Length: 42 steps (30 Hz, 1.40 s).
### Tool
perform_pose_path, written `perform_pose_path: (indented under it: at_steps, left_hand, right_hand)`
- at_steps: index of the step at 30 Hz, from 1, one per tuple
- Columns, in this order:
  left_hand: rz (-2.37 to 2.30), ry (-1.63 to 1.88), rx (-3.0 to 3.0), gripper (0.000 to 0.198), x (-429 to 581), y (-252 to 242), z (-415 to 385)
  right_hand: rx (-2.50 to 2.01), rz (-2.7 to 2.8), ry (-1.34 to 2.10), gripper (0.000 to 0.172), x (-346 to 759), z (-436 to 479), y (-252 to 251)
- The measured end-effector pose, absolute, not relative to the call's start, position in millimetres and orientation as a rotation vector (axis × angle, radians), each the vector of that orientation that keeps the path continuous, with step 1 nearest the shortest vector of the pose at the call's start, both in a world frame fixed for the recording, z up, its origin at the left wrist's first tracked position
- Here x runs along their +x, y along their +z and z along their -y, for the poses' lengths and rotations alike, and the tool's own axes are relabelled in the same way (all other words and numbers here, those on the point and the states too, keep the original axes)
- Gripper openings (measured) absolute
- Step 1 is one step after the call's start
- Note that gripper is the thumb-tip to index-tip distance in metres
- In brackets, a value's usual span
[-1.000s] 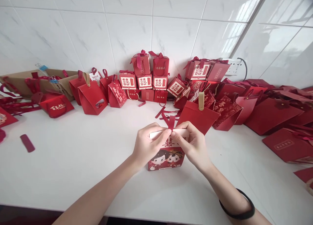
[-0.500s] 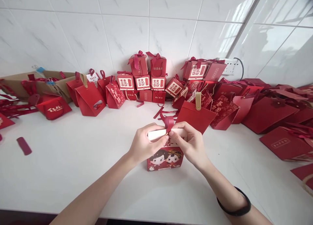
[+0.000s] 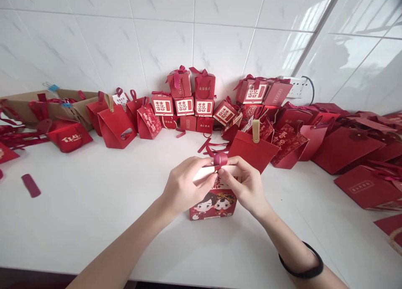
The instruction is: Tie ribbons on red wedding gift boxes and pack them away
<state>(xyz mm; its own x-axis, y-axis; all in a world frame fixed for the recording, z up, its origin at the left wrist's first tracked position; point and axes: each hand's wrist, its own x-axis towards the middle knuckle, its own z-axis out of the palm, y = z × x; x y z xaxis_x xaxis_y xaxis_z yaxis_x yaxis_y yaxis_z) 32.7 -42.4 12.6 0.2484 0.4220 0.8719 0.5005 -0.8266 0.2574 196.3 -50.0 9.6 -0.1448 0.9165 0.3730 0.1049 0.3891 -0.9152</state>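
A red gift box (image 3: 213, 205) with two cartoon figures on its front stands upright on the white table before me. Its white top edge shows between my hands, and a dark red ribbon loop (image 3: 220, 158) rises from the middle. My left hand (image 3: 185, 184) grips the top from the left, thumb in front and fingers behind. On the other side, my right hand (image 3: 246, 184) pinches the top, its thumb tip at the foot of the ribbon. The fingers partly cover the box's upper front.
Small red gift boxes (image 3: 184, 106) are stacked against the tiled wall. More red boxes crowd the right, one red box with a beige strap (image 3: 254, 151) close behind my right hand. Cardboard cartons (image 3: 75, 97) stand at the left, and a ribbon strip (image 3: 31, 185) lies on the white table (image 3: 94, 213).
My left hand's fingers have shifted slightly inward toward the ribbon. The loop now looks rounder and more open. The box stays in place, and the view has moved a little.
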Motion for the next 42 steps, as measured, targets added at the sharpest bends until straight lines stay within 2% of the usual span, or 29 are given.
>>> perform_pose_path:
  at_steps: [9, 16, 29, 35, 39, 42]
  left_hand:
    - [0.895, -1.565, -2.332, 0.011, 31.4, 11.0, 42.0]
    - [0.874, -1.580, -2.377, 0.014, 30.0, 11.6, 40.8]
    - [1.505, -1.880, -2.804, 0.007, 31.7, 18.6, 46.7]
    - [1.639, -2.142, -2.655, 0.007, 39.6, 18.2, 47.8]
    - [1.723, -2.136, -2.651, 0.018, 40.6, 17.2, 48.5]
    - [1.695, -2.071, -2.681, 0.014, 37.6, 15.6, 47.4]
  right_hand:
    - [-0.946, 1.572, 0.902, 0.017, 197.7, 50.8, 9.8]
    - [-0.946, 1.593, 0.905, 0.015, 198.7, 49.3, 10.1]
    - [-0.943, 1.578, 0.948, 0.017, 197.6, 51.4, 10.1]
    - [-0.996, 1.553, 0.867, 0.016, 194.3, 53.4, 9.5]
    - [-0.990, 1.567, 0.828, 0.015, 193.7, 53.7, 10.7]
    - [-0.996, 1.565, 0.827, 0.016, 195.3, 52.6, 11.3]
